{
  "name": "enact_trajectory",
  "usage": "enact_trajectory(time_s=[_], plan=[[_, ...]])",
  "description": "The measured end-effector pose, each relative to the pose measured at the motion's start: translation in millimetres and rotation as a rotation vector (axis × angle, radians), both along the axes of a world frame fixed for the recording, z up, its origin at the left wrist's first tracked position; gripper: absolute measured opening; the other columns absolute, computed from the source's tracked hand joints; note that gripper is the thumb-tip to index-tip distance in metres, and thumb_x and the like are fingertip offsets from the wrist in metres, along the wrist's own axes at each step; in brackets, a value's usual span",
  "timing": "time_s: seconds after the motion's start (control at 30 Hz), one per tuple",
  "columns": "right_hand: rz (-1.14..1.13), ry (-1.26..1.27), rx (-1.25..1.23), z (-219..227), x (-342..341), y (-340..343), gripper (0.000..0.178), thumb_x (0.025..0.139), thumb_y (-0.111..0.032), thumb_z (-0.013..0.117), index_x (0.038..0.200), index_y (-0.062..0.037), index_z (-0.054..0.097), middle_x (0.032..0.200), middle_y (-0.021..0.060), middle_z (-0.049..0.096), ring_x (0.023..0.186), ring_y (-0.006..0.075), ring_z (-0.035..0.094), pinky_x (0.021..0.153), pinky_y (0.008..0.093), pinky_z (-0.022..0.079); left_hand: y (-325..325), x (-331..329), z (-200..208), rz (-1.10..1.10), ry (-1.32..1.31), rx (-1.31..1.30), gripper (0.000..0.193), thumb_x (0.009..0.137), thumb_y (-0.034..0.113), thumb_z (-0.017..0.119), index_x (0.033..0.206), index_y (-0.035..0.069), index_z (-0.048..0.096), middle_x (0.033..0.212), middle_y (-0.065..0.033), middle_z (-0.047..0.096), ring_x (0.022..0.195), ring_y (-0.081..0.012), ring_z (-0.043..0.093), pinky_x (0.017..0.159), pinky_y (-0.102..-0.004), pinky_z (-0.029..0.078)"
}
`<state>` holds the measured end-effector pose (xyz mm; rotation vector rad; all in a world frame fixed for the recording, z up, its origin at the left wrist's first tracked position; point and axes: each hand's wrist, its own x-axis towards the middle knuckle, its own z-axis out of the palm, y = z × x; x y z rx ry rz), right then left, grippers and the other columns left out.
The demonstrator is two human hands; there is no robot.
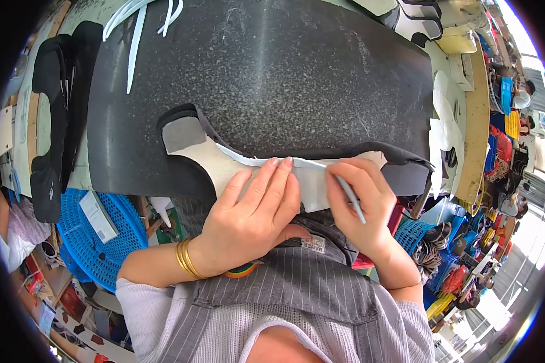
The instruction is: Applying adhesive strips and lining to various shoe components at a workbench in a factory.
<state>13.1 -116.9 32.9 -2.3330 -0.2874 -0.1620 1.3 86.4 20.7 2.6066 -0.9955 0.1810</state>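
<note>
Surface: dark speckled top (266, 72), its far and side edges bowed by the lens, the near edge close to the person's body.
Left margin: long black cut pieces (54, 109) lie along the left edge; beyond the near left corner sits a blue basket (72, 242) with a pale flat item (99, 218) in it.
Right margin: white cut sheets (445, 115) lie just beside the right edge.
Far corners: loose white strips (133, 51) at the far left; black and white pieces (415, 27) at the far right.
Open room: a broad stretch of bare top runs from the workpiece to the far edge; toward the body, room is tight.
Workpiece location: the workpiece (218, 166) lies along the near edge, beneath both hands; overhang cannot be told.
Workpiece appearance: curved and elongated, cream inner face, black outer margin, squarish grey patch (184, 134) at its left end; a narrow white band (248, 161) follows the far-side curve.
Left hand: the left hand (251, 212) has its fingers extended, nearly together, tips on the band; thumb apart, nothing clamped.
Right hand: the right hand's grip (366, 199) is clamped on a slim grey pen-like tool (351, 196), fingertips at the band.
</note>
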Motion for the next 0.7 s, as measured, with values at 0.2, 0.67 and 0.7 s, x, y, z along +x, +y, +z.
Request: enact_trajectory(time_s=[0.2, 0.67, 0.7], plan=[[-0.140, 0.081, 0.103, -10, 1, -12, 0.016, 0.082, -0.001, 0.071, 0.096, -0.0067, 0.066, 0.084, 0.0079, 0.068, 0.069, 0.0224, 0.069, 0.064, 0.0292, 0.052, -27, -13, -2, 0.132, -0.075, 0.189, 0.080, 0.081, 0.069, 0.047, 0.123, 0.003, 0.062, 0.123, -0.0142, 0.059, 0.120, -0.0283, 0.053, 0.097, -0.0413, 0.044], [-0.168, 0.085, 0.184, -23, 12, -52, 0.016, 0.080, -0.002, 0.075, 0.094, -0.0028, 0.068, 0.073, 0.0033, 0.058, 0.058, 0.0082, 0.054, 0.053, 0.0223, 0.045, -63, 7, 5, 0.025, 0.083, 0.013, 0.078, 0.083, 0.063, 0.053, 0.124, -0.003, 0.060, 0.130, -0.0160, 0.057, 0.117, -0.0258, 0.053, 0.098, -0.0409, 0.039], [-0.179, 0.100, 0.224, -23, 15, -54, 0.016, 0.080, -0.002, 0.075, 0.094, -0.0027, 0.068, 0.073, 0.0031, 0.058, 0.057, 0.0079, 0.052, 0.052, 0.0221, 0.044, -69, 8, 9, 0.043, 0.069, 0.038, 0.080, 0.083, 0.064, 0.051, 0.125, -0.002, 0.059, 0.126, -0.0151, 0.058, 0.116, -0.0254, 0.052, 0.097, -0.0408, 0.039]])
